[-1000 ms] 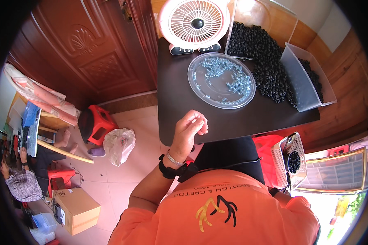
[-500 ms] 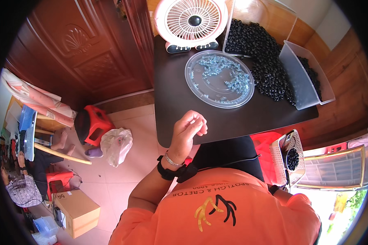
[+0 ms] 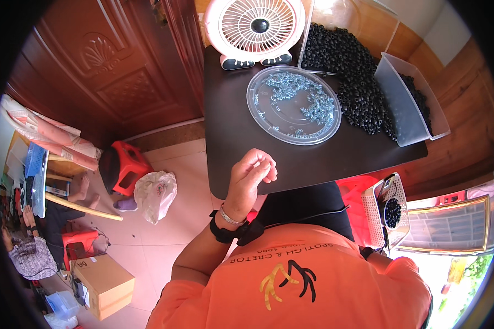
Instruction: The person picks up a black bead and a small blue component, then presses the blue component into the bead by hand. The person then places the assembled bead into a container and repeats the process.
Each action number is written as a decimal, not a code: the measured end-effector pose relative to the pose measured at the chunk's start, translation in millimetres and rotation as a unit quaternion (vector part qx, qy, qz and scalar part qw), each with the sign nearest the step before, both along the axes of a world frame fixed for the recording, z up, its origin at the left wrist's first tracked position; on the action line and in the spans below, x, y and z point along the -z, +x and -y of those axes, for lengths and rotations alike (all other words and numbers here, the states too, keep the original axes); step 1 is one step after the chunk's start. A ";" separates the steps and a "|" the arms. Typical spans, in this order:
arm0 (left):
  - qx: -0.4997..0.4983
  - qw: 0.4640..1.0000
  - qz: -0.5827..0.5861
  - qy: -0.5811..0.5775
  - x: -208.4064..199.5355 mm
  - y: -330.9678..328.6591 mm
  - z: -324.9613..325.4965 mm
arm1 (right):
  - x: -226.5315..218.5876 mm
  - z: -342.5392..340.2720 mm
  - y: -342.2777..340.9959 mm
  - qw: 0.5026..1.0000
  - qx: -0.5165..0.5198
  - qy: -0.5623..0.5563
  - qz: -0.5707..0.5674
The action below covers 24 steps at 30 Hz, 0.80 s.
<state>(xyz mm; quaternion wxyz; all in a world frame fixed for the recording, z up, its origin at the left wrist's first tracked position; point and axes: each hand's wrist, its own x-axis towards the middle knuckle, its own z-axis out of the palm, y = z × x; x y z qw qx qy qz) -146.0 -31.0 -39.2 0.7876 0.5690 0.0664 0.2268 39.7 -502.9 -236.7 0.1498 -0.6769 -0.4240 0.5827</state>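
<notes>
My left hand (image 3: pixel 252 170) hovers over the near left edge of the dark table, its fingers curled in and the thumb pressed to them. Whether something small is pinched there I cannot make out. Beyond it lies a round clear plastic lid (image 3: pixel 266 127) with many tiny pale-blue see-through pieces (image 3: pixel 319 107) scattered on it. A heap of small black ring-like plastic parts (image 3: pixel 362 104) spreads to the lid's right. My right arm hangs by my side, with a dark band at its wrist (image 3: pixel 366 252); the right hand itself is hidden.
A pink fan (image 3: pixel 260 44) stands at the back. Two clear bins (image 3: pixel 400 112) hold black parts on the right. Below the table's right side sits a white basket (image 3: pixel 372 214) with more black parts. A red stool (image 3: pixel 130 167), plastic bag (image 3: pixel 156 192) and cardboard box (image 3: pixel 107 282) stand left; another person works there.
</notes>
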 end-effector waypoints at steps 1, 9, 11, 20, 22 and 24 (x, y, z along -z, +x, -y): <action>-0.002 1.000 -0.001 0.006 -0.1 0.1 0.1 | -0.2 -0.6 1.4 1.000 -0.003 -0.002 -0.002; -0.005 1.000 0.000 0.007 -0.3 1.9 1.4 | 2.0 -1.8 2.2 1.000 -0.010 -0.009 -0.025; -0.009 1.000 0.000 0.007 -0.7 1.9 3.0 | 1.2 1.2 1.6 0.999 -0.010 -0.012 -0.031; -0.020 1.000 -0.006 0.012 -2.4 3.7 4.9 | 3.8 5.3 2.7 0.998 -0.012 -0.014 -0.055; -0.020 1.000 -0.012 0.020 -0.7 6.0 5.5 | 6.4 10.8 -3.5 0.998 -0.004 -0.014 -0.063; -0.021 0.999 -0.014 0.027 0.8 4.9 5.3 | 5.5 16.3 -6.4 0.998 0.001 -0.013 -0.069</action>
